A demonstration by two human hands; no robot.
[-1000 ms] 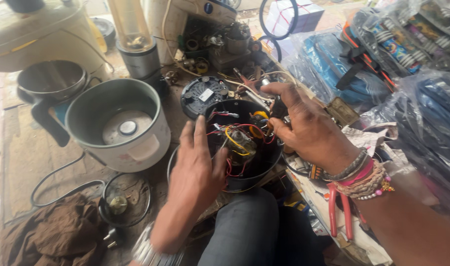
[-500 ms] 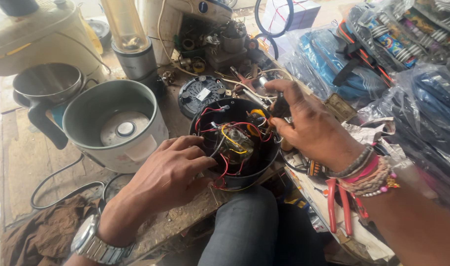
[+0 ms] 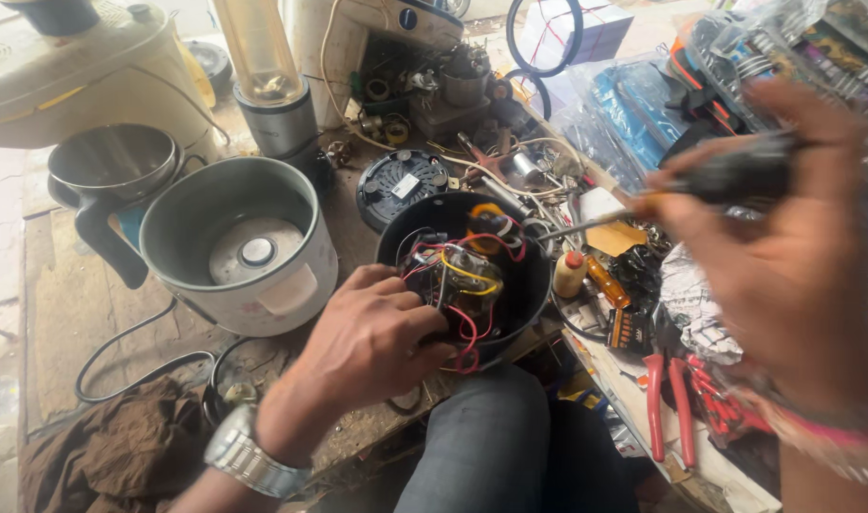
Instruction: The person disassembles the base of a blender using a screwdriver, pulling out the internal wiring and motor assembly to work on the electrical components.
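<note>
Wiring fills the open black appliance base [image 3: 464,275] at the middle of the head view: red, yellow and black leads are bunched over its inner parts, and the base sits on the edge of the cluttered wooden workbench [image 3: 64,304], just above the person's knee. The left hand [image 3: 372,342] grips the near rim of the base, fingers curled over the edge among the wires, a wristwatch [image 3: 249,456] on the wrist. The right hand [image 3: 795,256], close to the camera and blurred, is closed around the dark handle of a screwdriver [image 3: 686,190], whose thin shaft points down and left toward the base; its tip stands just beside the far rim, not yet among the wires. Judging by this, the work in hand is opening up or fixing the electrical innards, with the base steadied for the tool. The next move calls for guiding the tip onto a screw or terminal without snagging the loose leads. A white rice cooker body [image 3: 239,247] stands to the left, red pliers [image 3: 667,404] lie to the right.
</note>
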